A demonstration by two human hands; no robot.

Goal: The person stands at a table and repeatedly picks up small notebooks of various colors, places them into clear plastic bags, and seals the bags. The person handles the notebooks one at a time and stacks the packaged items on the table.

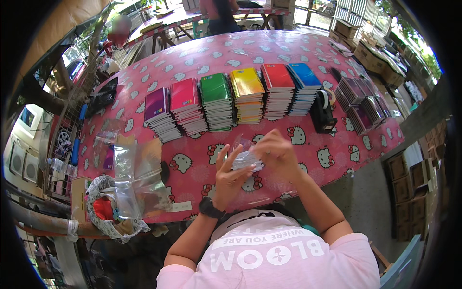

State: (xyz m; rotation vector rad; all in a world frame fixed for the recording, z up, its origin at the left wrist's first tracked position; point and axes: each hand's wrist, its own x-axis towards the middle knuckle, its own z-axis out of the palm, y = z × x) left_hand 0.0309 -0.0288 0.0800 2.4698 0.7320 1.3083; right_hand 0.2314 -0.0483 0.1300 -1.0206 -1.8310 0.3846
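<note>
A small bundle with white page-like edges, partly covered by clear plastic, sits on the table right in front of me. My left hand, with a black watch at its wrist, is at the bundle's left side; its fingers are spread and the thumb side touches the bundle. My right hand is at the bundle's right edge, fingers curled together and a little blurred; what they pinch is hidden. Beyond my hands stand stacks of spiral notebooks: purple, pink, green, yellow, red and blue.
A black tape dispenser stands right of the stacks, beside wrapped packs. At left lie clear plastic bags and a patterned cloth-lined basket. The pink table's far side faces a person; cardboard boxes are piled right.
</note>
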